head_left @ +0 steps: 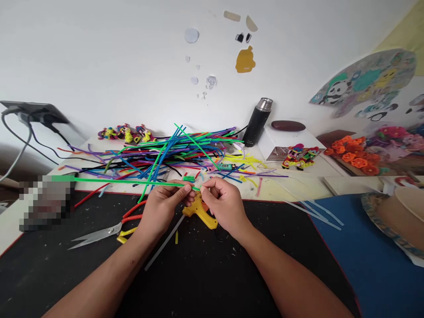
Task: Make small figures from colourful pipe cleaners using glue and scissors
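My left hand (164, 207) and my right hand (223, 203) meet over the black mat (198, 274), both pinched on the right end of a long green pipe cleaner (115, 180) that stretches away to the left. Under my hands lies a yellow glue gun (201, 213). A clear glue stick (164, 243) lies slanted just below my left hand. Behind my hands sits a big loose pile of coloured pipe cleaners (172, 152).
Scissors (96, 235) and red and yellow pipe-cleaner pieces (130, 218) lie left of my hands. A black flask (258, 122), small pipe-cleaner figures (124, 132), orange flowers (354, 157) and a white box (288, 141) stand at the back. A blue mat (371, 265) and a hat (397, 221) are on the right.
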A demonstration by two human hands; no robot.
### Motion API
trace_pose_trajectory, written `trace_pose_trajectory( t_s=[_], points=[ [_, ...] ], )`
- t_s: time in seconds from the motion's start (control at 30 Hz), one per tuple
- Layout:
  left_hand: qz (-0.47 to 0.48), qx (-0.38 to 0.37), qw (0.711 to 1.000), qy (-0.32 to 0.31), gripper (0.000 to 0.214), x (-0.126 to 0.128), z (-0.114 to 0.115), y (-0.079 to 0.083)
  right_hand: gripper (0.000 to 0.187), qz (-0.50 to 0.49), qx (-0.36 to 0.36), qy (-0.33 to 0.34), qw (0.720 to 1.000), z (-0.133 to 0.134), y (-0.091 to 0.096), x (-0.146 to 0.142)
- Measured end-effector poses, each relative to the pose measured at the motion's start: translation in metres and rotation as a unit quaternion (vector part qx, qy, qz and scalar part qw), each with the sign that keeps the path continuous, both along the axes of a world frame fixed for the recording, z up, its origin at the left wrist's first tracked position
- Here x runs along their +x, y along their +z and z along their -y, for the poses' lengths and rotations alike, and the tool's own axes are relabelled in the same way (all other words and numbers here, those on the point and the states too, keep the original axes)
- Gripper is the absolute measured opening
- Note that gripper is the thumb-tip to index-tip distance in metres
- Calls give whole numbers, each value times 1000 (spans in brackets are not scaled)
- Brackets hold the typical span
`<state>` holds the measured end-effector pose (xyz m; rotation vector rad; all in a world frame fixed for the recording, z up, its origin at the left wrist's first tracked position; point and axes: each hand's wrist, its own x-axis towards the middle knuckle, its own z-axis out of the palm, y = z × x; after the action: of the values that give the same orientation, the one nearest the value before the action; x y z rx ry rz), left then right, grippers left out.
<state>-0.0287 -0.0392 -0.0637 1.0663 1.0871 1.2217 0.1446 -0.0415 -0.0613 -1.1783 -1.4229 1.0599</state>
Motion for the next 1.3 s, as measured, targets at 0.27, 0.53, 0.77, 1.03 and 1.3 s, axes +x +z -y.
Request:
trace_pose_trajectory(
  t_s=[0.27, 0.53, 0.77, 1.03, 1.3],
  points=[
    [-96, 51, 994, 22, 24, -5, 3, 8, 12, 99, 75, 9, 992, 2, 3, 1],
    [-208, 130, 969, 5, 19, -7, 8, 10, 12, 238, 158, 30, 958, 0, -12, 2],
    [-133, 77, 988, -9, 21, -9, 3, 9, 10, 184, 91, 47, 977, -1, -9, 4],
    [104, -52, 993, -8, 34, -2, -1, 6, 20, -48, -28, 73, 996, -3, -5, 3],
    [114, -50, 992, -27, 31, 0, 1, 5, 29, -115, -49, 64, 990, -2, -2, 1]
  ],
)
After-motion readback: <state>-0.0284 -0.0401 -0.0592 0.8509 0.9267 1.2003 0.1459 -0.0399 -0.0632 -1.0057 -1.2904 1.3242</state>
